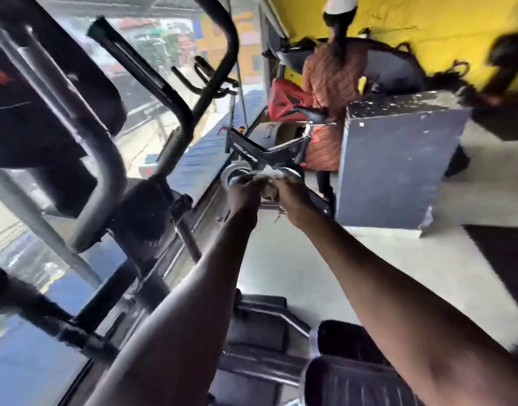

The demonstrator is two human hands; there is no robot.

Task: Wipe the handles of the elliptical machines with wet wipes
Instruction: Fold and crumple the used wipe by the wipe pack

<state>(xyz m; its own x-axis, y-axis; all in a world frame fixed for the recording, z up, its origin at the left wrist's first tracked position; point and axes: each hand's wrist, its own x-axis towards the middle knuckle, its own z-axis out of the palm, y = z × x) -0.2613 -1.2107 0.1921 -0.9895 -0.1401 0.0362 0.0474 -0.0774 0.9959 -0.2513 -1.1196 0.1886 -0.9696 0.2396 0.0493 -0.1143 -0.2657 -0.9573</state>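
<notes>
Both my arms reach forward to the middle of the tilted, blurred view. My left hand [244,190] and my right hand [294,197] close together on a crumpled white wet wipe [271,183], each gripping one side of it. The elliptical machine fills the left: its grey curved handle [105,159] rises near the dark console [32,106], and a black handle bar [175,98] arches further back. Neither hand touches a handle. The black foot pedals [348,376] lie below my arms.
A black exercise bike [263,150] stands just beyond my hands by the window. A person in an orange garment [330,80] stands behind it. A grey box [392,165] sits to the right on the pale floor; a yellow wall is behind.
</notes>
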